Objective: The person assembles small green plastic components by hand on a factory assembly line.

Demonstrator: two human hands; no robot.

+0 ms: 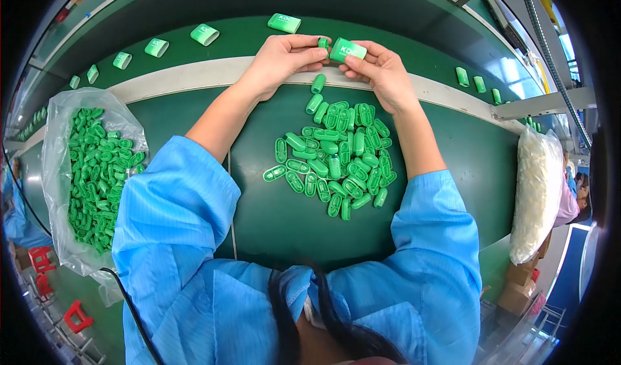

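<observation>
My left hand [283, 58] pinches a small green plastic insert [323, 42] between thumb and fingers. My right hand [383, 73] grips a green rounded plastic casing [347, 49]. The insert and the casing meet end to end above the white strip [194, 77] at the belt's edge. Just below my hands lies one loose green insert [317, 83], and below that a heap of several green inserts [336, 158] on the dark green table top [272, 216]. Both forearms reach up from blue sleeves.
Finished green casings [205, 34] lie in a row on the dark conveyor belt [401, 48], to the left and right [462, 76] of my hands. A clear bag of green inserts [97, 171] sits at left. A bag of white parts [537, 190] stands at right.
</observation>
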